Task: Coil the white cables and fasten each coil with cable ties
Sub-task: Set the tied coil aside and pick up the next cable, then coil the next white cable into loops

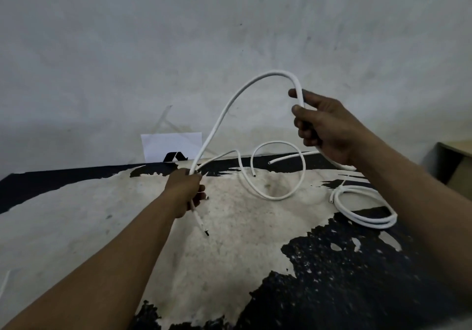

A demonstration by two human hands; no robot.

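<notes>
A white cable [231, 100] arches through the air between my two hands. My left hand [184, 192] grips it near one end, and that cut end pokes out below my fist toward me. My right hand [320, 123] is raised higher and holds the other side of the arch between thumb and fingers. A second loose white cable [278, 197] lies in an open loop on the table behind my hands. A finished white coil [365, 214] lies flat at the right, near my right forearm. No cable tie is clearly visible.
The table [229, 253] has a worn top, with pale patches showing through peeling black. A white paper [171, 146] with a black mark leans against the grey wall at the table's back edge. A wooden box or shelf [457, 161] stands at the far right.
</notes>
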